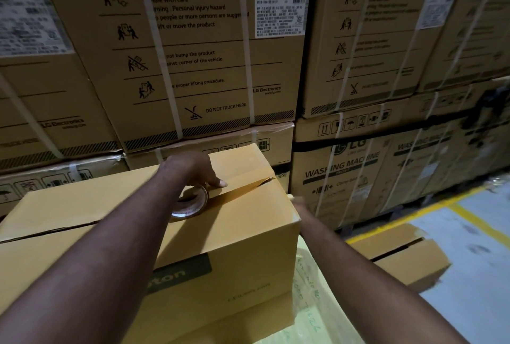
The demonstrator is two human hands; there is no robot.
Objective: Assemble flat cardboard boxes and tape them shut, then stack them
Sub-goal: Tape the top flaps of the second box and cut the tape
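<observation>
Left hand (190, 167) on top of the box (242, 236), fingers curled over a roll of tape (191, 201) standing on edge on the lid. One fingertip (222, 183) stretched out past the roll and pressed flat on the middle seam (248, 185). Forearm reaching in from the lower left, across the lid.

Right hand (299, 203) at the right end of the box, just beside the top corner. Blurred and partly behind the cardboard there, so impossible to tell whether spread or gripping. Forearm coming up from the lower right.

Box right in front, lid flaps folded down. Seam running across the top from the left edge to the right. Still gaping in a dark slit near the right end, beyond the fingertip. Dark printed label on the near side. Underneath, more cardboard and a pale sheet (311, 285) with green handwriting.

To the right, lower down, a second box (400, 258) on the grey floor (474, 274), flaps closed with a dark gap between them. Yellow line (466, 216) painted on the floor beside it.

Behind everything, a wall of big strapped cartons (209, 68), printed with caution signs and, at the right, "WASHING MACHINE".
</observation>
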